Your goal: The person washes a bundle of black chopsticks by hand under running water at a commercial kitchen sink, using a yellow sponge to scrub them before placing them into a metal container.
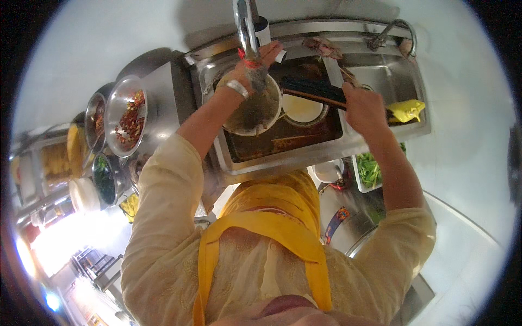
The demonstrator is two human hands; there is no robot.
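My right hand (pixel 365 106) is closed around the end of a long brush (pixel 314 91) with dark bristles and a brown edge, held over the left sink basin (pixel 285 144). My left hand (pixel 261 59) is behind the chrome tap spout (pixel 246 28), its fingers partly hidden; whether it grips anything cannot be told. A red tie and a greyish mesh-like cover (pixel 257 77) are at the spout's mouth. Under it stands a round, pale-rimmed container (pixel 253 116) with murky contents. Right of that, a bowl (pixel 304 109) with pale contents sits in dark brown water.
A yellow object (pixel 406 111) lies in the right basin (pixel 371 71), below a second curved tap (pixel 401 24). A crumpled cloth (pixel 324 48) rests on the sink's back edge. Metal bowls of chopped red food (pixel 132 118) stand left; a tray of greens (pixel 368 171) is lower right.
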